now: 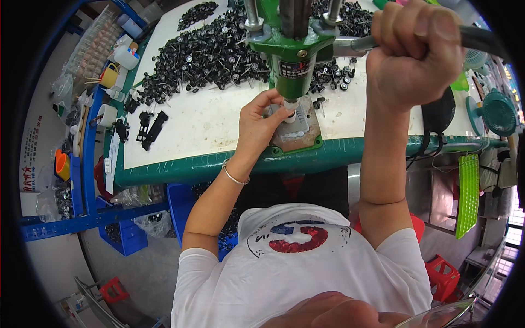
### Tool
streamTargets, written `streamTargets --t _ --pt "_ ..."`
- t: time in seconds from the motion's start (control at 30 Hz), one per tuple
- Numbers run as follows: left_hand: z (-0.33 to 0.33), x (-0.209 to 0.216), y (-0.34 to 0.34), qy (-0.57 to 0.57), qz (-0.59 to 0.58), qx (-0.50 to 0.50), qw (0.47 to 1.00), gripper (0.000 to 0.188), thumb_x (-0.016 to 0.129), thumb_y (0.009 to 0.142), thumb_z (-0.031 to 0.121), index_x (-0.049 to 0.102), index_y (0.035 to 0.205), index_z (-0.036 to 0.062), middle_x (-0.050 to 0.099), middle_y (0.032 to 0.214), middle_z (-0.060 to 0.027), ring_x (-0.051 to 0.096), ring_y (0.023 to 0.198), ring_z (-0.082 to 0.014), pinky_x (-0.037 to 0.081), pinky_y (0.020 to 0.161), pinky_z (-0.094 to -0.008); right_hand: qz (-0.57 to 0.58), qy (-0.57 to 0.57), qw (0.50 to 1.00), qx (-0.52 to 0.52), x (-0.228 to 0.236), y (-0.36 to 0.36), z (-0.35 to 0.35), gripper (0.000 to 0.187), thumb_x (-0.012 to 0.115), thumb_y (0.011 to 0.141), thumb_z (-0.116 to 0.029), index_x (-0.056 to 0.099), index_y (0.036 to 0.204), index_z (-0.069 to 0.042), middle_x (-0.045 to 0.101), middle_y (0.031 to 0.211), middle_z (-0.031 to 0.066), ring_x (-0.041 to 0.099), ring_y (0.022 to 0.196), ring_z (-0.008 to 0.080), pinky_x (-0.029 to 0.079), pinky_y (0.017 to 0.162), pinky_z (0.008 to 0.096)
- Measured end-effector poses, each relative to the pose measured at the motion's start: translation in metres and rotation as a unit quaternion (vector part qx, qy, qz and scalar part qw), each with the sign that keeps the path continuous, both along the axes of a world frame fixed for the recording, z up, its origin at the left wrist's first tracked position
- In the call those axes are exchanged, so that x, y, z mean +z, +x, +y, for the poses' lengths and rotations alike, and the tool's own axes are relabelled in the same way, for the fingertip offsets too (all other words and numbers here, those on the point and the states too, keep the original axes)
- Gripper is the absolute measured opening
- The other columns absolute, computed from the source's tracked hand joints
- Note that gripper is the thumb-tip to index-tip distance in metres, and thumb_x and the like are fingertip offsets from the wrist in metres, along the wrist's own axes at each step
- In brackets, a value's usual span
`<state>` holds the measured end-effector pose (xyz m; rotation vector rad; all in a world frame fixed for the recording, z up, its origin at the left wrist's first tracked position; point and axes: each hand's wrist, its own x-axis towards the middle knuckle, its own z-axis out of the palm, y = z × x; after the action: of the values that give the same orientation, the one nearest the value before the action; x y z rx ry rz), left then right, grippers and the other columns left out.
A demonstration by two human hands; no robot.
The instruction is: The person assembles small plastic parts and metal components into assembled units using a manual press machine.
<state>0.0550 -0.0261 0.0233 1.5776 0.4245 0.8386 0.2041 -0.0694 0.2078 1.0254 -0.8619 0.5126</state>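
Note:
A green hand press (pixel 295 83) stands at the table's front edge, its ram pointing down at a metal base plate (pixel 299 141). My right hand (pixel 414 57) is closed in a fist around the press's grey lever (pixel 481 40), raised to the right. Under the ram, my left hand (pixel 257 121) has its thumb and forefinger curled at a white fixture (pixel 290 116). Whatever small part lies between those fingertips is hidden. Behind the press spreads a heap of small black wheels with metal pins (pixel 210 57); a few more lie right of the press.
Black plastic pieces (pixel 152 130) lie on the table's left. A blue rack (pixel 90 147) with bottles stands beyond that edge. A dark face mask (pixel 440 112) hangs over the right front edge, with a green fan (pixel 499 112) farther right. Below the table is a blue bin (pixel 179 206).

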Motion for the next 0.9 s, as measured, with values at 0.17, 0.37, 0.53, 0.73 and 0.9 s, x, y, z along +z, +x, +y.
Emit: streamTargets --t 0.17,0.37,0.53,0.73,0.9 --pt "-0.003 0.003 0.003 -0.03 -0.01 -0.019 0.999 0.022 0.068 0.082 0.005 0.064 0.103 0.0007 0.064 0.091 -0.0005 0.058 0.084 -0.0065 0.048 0.075 -0.0228 -0.081 -0.278 0.9 -0.326 0.003 0.005 -0.024 0.024 0.054 0.094 -0.02 0.045 0.074 -0.009 0.031 0.052 -0.0067 0.022 0.038 0.0021 0.018 0.034 0.0199" --pt "-0.002 0.001 0.019 -0.122 -0.079 -0.047 0.988 0.024 0.062 0.084 0.0 0.058 0.108 -0.0019 0.062 0.095 -0.0043 0.059 0.086 -0.01 0.047 0.079 -0.0235 -0.18 -0.664 0.594 -0.416 0.036 0.034 -0.006 0.022 0.055 0.095 -0.024 0.048 0.076 -0.014 0.034 0.056 -0.0099 0.027 0.041 -0.0002 0.02 0.035 0.0176" --pt "0.009 0.0 0.001 -0.287 -0.169 0.003 0.943 0.02 0.054 0.084 -0.002 0.053 0.104 -0.0003 0.056 0.089 -0.0064 0.059 0.081 -0.016 0.048 0.08 -0.0274 -0.186 -0.725 0.55 -0.37 0.016 0.035 -0.004 0.022 0.055 0.095 -0.031 0.058 0.089 -0.01 0.049 0.063 -0.0062 0.042 0.047 0.0043 0.032 0.043 0.0161" --pt "0.004 0.007 -0.021 -0.315 -0.095 -0.051 0.943 0.011 0.053 0.082 0.001 0.052 0.094 0.0021 0.051 0.076 -0.0035 0.045 0.059 -0.0097 0.039 0.059 -0.0241 -0.318 -0.809 0.242 -0.431 -0.129 0.095 -0.062 0.027 0.063 0.088 -0.027 0.064 0.103 -0.004 0.063 0.095 0.002 0.055 0.077 0.0108 0.046 0.072 0.0277" --pt "-0.022 0.02 -0.018 -0.262 0.001 -0.127 0.957 0.011 0.068 0.081 0.003 0.059 0.088 0.004 0.055 0.069 0.0022 0.042 0.051 -0.003 0.031 0.047 -0.0182 -0.447 -0.678 0.078 -0.579 -0.208 0.044 -0.077 0.023 0.066 0.083 -0.024 0.063 0.098 -0.007 0.058 0.089 0.0051 0.056 0.071 0.019 0.046 0.067 0.0328"
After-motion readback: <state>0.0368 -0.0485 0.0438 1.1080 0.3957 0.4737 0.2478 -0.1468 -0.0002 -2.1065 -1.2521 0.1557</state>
